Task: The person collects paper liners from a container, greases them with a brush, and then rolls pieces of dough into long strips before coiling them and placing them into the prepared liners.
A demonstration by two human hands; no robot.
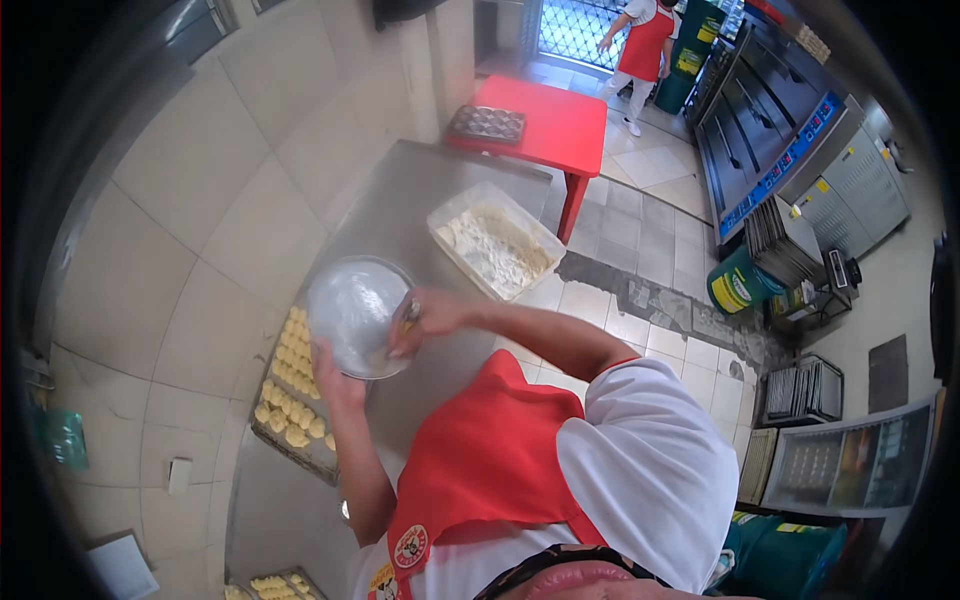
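Observation:
My left hand (338,372) grips the lower left rim of a round metal bowl (355,305), which has a pale, smooth, shiny inside. My right hand (428,318) is closed around the handle of a small utensil (410,314) at the bowl's right side; its lower end is too blurred to identify. Left of the bowl, on the steel worktop (380,200), lies a tray of piped yellow dough pieces (295,355) in rows. Above my right arm sits a translucent rectangular tub (498,248) holding white flour or powder.
A red table (550,120) with a molded pan (488,124) stands ahead, and a co-worker in a red apron (640,50) is beyond it. A deck oven (750,140), green buckets and tray racks (800,388) line the right. Another dough tray (280,588) is at lower left.

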